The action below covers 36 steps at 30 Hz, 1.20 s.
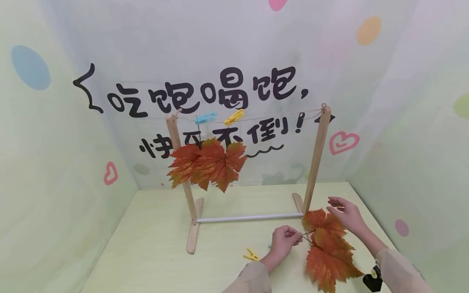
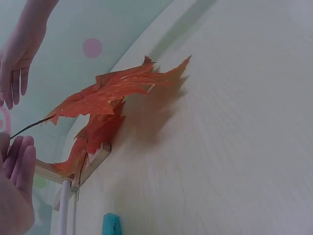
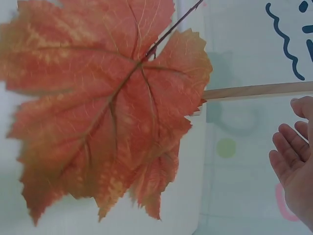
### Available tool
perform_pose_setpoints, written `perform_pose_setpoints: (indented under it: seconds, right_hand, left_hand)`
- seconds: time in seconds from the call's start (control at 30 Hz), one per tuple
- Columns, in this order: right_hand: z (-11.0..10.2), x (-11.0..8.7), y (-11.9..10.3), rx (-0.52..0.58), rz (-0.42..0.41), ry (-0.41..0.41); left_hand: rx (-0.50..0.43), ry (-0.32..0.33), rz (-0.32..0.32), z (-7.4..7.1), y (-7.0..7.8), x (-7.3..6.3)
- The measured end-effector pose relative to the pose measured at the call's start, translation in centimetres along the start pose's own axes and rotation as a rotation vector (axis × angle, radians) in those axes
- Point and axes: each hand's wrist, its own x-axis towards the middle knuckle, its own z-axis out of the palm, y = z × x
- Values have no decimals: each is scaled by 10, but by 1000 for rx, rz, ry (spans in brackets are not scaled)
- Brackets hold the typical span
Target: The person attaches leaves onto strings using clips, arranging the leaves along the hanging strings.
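My left hand (image 1: 283, 243) pinches the thin dark stem of an orange-red artificial maple leaf (image 1: 329, 260). This leaf is held tilted a little above the table, as the left wrist view shows with its shadow below. A second maple leaf (image 1: 316, 219) lies partly under it, against the foot of the wooden rack. My right hand (image 1: 346, 213) hovers over the leaves with fingers loosely bent and holds nothing. Two more leaves, a left one (image 1: 185, 160) and a right one (image 1: 223, 162), hang from the rack's string by a blue clothespin (image 1: 206, 118) and a yellow clothespin (image 1: 234, 117).
The wooden rack has a left post (image 1: 190, 203), a right post (image 1: 318, 158) and a white crossbar (image 1: 249, 218). A loose yellow clothespin (image 1: 251, 254) and a teal clothespin (image 2: 111, 224) lie near my left hand. Beside my right sleeve sits a black object (image 1: 373, 280). Printed walls enclose the table.
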Motion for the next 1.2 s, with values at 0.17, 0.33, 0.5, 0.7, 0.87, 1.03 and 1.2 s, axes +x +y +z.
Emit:
perform_pose_setpoints:
  seconds: [0.17, 0.33, 0.5, 0.7, 0.87, 1.03, 1.2]
  right_hand:
    - [-1, 9, -5, -12, -36, -6]
    - [0, 16, -11, -4, -46, -16]
    - [4, 21, -14, 29, -62, -18]
    - [9, 26, -18, 60, -78, -31]
    - [16, 28, -24, 59, -100, -41]
    - [20, 31, -30, 70, -92, -68]
    - [21, 33, -35, 80, -69, -105]
  left_hand:
    - [-1, 12, 18, -7, 11, 4]
    - [8, 48, 73, -13, 31, 4]
    - [54, 43, 128, -20, 64, -4]
    - [97, 48, 159, -28, 87, -4]
    - [121, 51, 190, -37, 101, -2]
    - [188, 43, 260, -46, 117, -3]
    - [247, 29, 302, -56, 136, -1]
